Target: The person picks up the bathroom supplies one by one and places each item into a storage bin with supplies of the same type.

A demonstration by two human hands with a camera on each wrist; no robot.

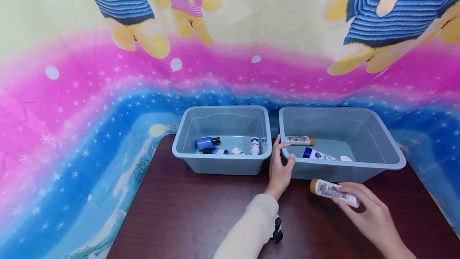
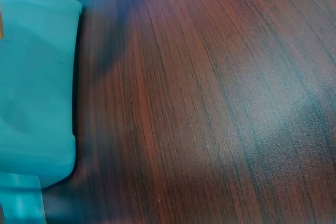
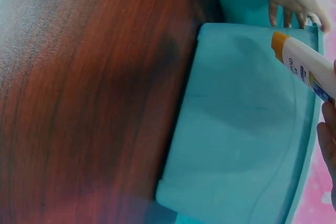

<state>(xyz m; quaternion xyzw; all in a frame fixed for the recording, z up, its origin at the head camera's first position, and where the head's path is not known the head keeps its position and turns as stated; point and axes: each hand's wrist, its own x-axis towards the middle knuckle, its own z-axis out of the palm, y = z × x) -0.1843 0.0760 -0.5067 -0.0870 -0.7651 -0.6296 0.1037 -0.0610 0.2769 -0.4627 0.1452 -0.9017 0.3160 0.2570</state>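
Note:
My right hand (image 1: 371,211) grips a white bottle with a gold cap (image 1: 336,193), thumb below and fingers above, in front of the right grey-blue bin (image 1: 345,171). The bottle lies nearly level, its cap pointing left and a printed label facing up. In the right wrist view, this bottle (image 3: 307,66) overlaps the bin's front wall, and the right hand (image 3: 328,135) is partly cut off. My left hand (image 1: 281,169) holds that bin's near left corner, fingers at the rim. Inside the bin lie another gold-capped bottle (image 1: 299,140), a white tube with a blue cap (image 1: 319,154) and a partly hidden white item (image 1: 345,158).
A second grey-blue bin (image 1: 223,163) stands to the left, holding a blue bottle with a black cap (image 1: 205,143), a dark blue bottle (image 1: 217,151) and small white bottles (image 1: 254,146). Both bins rest on a dark wooden table (image 1: 179,211) before a printed cloth (image 1: 230,71).

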